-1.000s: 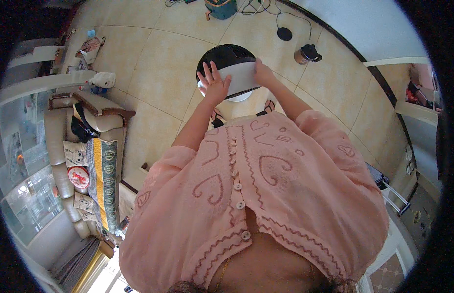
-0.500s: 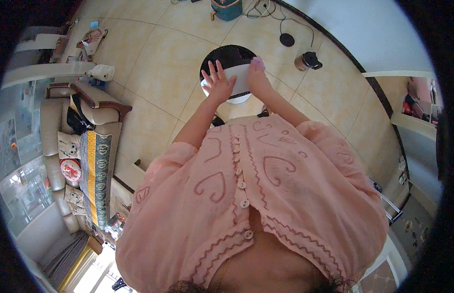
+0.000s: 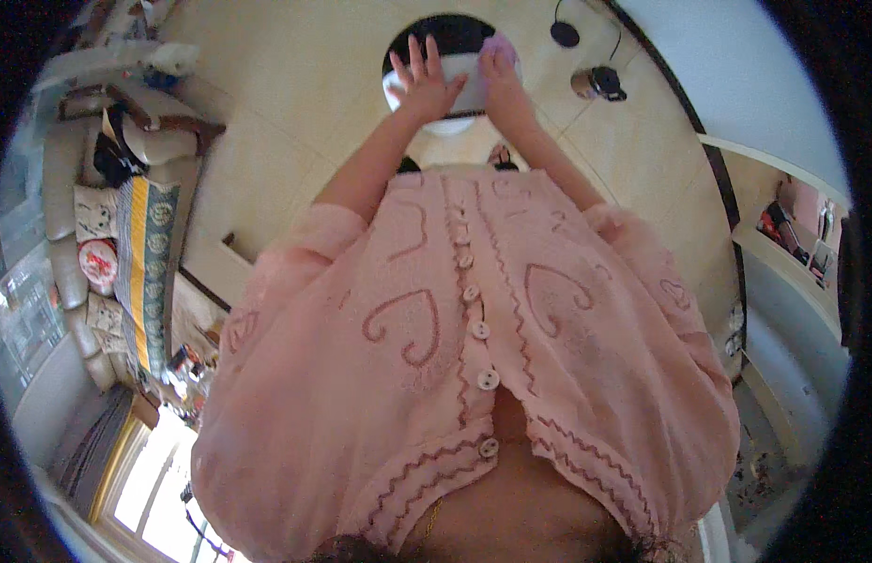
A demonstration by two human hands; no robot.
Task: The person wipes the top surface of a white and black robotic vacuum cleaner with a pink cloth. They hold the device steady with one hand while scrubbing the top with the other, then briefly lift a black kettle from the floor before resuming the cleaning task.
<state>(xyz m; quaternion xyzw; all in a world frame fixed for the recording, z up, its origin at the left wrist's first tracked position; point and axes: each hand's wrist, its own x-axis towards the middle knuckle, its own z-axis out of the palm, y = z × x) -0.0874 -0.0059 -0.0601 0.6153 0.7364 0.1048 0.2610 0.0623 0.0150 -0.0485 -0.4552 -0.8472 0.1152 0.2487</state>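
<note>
A round, glossy black-and-white object point(image 3: 461, 36) stands on the floor ahead of my feet; its exact kind is unclear. My left hand point(image 3: 420, 89) rests on its left part, palm down with the fingers spread. At the right rim my right hand point(image 3: 503, 83) presses a pinkish-purple cloth point(image 3: 498, 47) against it, fingers closed over the cloth. White shows along the object's near side, below my hands.
To the right stand a metallic jug with a black lid and handle point(image 3: 598, 84) and a flat black disc point(image 3: 565, 35) with a cord. A sofa point(image 3: 65, 206) with cushions lies at the left. A white wall point(image 3: 708, 70) edges the right.
The whole view has tilted, so the object and my hands sit higher in the picture. My left hand stays spread on the object, and my right hand still holds the cloth at its right rim.
</note>
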